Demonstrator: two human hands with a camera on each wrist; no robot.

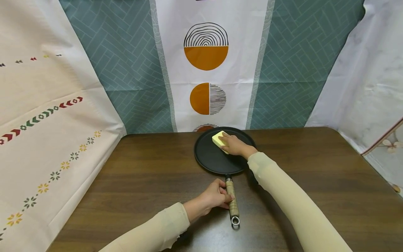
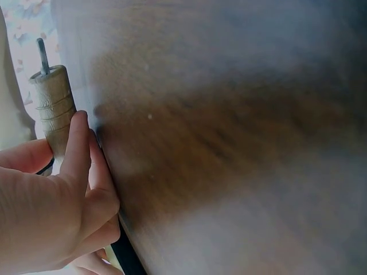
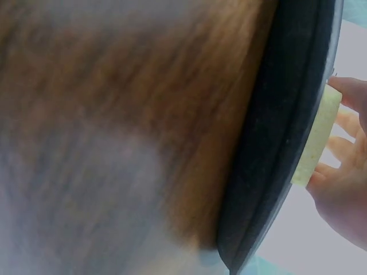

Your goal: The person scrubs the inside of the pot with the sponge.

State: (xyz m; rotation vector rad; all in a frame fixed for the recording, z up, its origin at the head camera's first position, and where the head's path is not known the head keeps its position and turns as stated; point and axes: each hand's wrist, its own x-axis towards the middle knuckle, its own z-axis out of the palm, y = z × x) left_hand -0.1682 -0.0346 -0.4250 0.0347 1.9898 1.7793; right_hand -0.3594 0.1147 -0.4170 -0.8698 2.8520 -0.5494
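A flat round black pan (image 1: 207, 159) lies at the back of the table, its wooden handle (image 1: 231, 190) pointing toward me. My left hand (image 1: 214, 196) pinches that handle between thumb and fingers; the left wrist view shows the handle's ringed grip (image 2: 53, 94) rising past the fingertips. On the pan's surface my right hand (image 1: 235, 145) holds a pale yellow sponge (image 1: 217, 139) left of the pan's centre. From the side, in the right wrist view, the sponge (image 3: 318, 137) lies flat against the pan (image 3: 281, 120), with thumb and fingers at its edges.
The brown wooden table (image 1: 151, 168) extends to both sides of the pan. A metal hanging ring (image 1: 235, 221) ends the handle near me. Behind the table hangs a green and white patterned cloth (image 1: 135, 70), with pale cloths at the left (image 1: 41, 105) and right (image 1: 362, 87).
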